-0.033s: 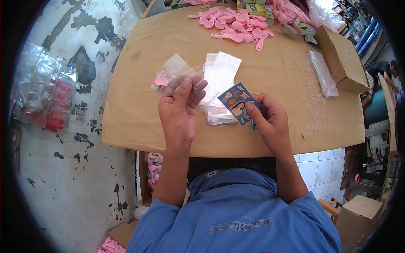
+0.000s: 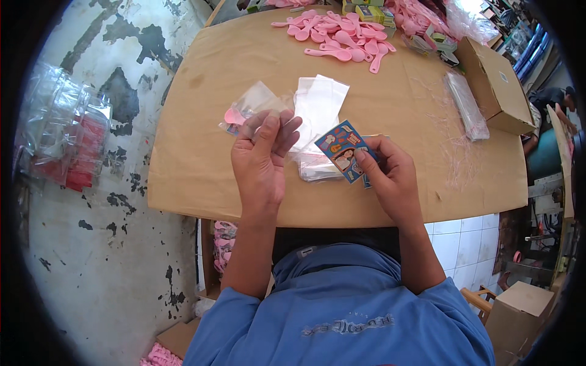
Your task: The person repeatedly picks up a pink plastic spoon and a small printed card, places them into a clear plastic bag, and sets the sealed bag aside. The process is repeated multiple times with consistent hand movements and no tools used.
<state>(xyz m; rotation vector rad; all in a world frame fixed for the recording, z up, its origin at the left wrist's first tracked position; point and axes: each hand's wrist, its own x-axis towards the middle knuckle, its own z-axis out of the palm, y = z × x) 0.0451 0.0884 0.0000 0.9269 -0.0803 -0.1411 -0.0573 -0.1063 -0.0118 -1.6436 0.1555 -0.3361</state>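
Note:
Pinched between the thumb and fingers of my left hand [image 2: 261,149] is a clear plastic bag [image 2: 256,97], held up off the table. Just beyond these fingers lies a pink spoon [image 2: 232,116] with a blue printed piece beside it, partly hidden by the hand. My right hand [image 2: 390,174] is closed on a few blue printed cards [image 2: 343,152], their colourful faces up and fanned slightly. Between my hands a pile of clear bags [image 2: 317,113] lies on the table, its near end partly covered by the cards.
A heap of pink spoons [image 2: 345,36] lies at the table's far side. On the right are a long clear packet [image 2: 467,107] and a cardboard box [image 2: 497,85]. Wrapped stock [image 2: 61,128] stands by the left wall. Another person [image 2: 552,107] is at far right.
My left hand has shifted very slightly to the right, and the clear bag's top has moved a little with it. My right hand and the cards look almost still.

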